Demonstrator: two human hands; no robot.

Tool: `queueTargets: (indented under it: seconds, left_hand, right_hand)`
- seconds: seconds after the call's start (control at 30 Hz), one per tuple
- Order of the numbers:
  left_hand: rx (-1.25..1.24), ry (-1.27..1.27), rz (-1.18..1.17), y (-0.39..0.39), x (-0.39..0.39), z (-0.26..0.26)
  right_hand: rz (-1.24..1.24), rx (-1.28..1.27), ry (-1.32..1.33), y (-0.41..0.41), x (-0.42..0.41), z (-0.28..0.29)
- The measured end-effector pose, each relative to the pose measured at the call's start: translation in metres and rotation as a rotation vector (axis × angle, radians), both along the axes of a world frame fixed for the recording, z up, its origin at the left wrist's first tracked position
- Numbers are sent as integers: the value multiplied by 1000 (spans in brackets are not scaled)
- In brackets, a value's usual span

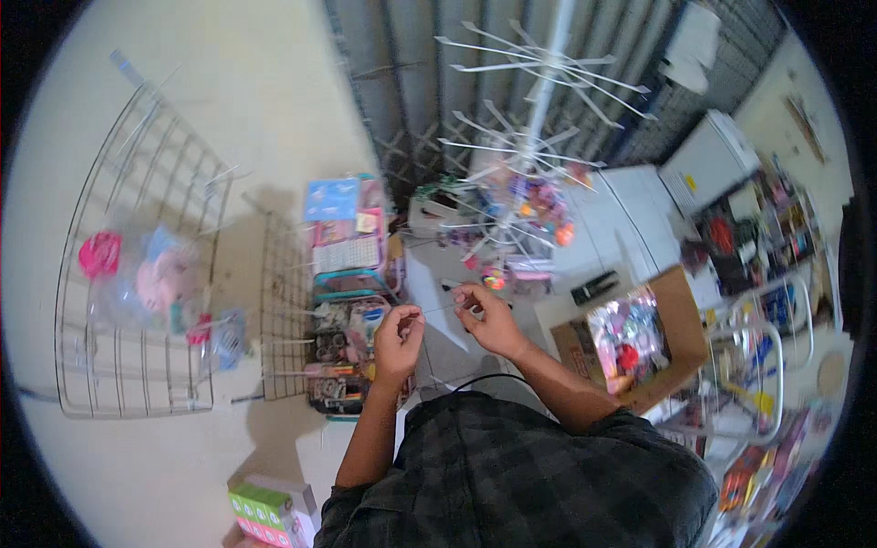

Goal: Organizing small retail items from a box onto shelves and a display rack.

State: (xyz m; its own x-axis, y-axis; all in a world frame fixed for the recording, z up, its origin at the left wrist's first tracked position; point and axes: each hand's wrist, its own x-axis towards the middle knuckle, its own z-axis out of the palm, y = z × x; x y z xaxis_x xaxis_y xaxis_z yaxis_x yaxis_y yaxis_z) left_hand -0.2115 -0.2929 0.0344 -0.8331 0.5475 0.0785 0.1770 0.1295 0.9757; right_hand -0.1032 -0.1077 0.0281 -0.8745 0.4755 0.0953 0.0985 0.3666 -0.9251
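A thin strand, perhaps thread or wire, is stretched between my two hands in front of my torso. My left hand (pixel 399 340) pinches one end between thumb and fingers. The other end runs to my right hand (pixel 484 318), whose thumb and fingertips come together on it. Past my right hand, low on the tiled floor, lies a dark slim object (pixel 450 283) that I cannot identify. A white rotating display rack (pixel 541 103) with tiers of prongs stands ahead, small colourful packaged items (pixel 541 195) around its lower part.
Baskets of small goods (pixel 349 342) stand left, beside wire grid panels (pixel 284 301) at the wall. An open cardboard box (pixel 685 329) with shiny packages is at my right, near a white metal-framed rack (pixel 777 383). Green and pink boxes (pixel 264 510) sit at lower left.
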Motion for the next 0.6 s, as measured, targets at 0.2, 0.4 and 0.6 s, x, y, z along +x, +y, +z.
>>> queueTargets:
  seconds: [0.2,0.4,0.6]
  left_hand:
    - [-66,14,-308,92,52,-3]
    - [-30,17,-537,184,124,-10]
    - [-11,25,-696,240,187,-17]
  right_hand:
    - [-247,35,-23,54,98,28]
    - [-427,82,-23,101,204,28]
    - [-715,-2,-178,149,314,-16]
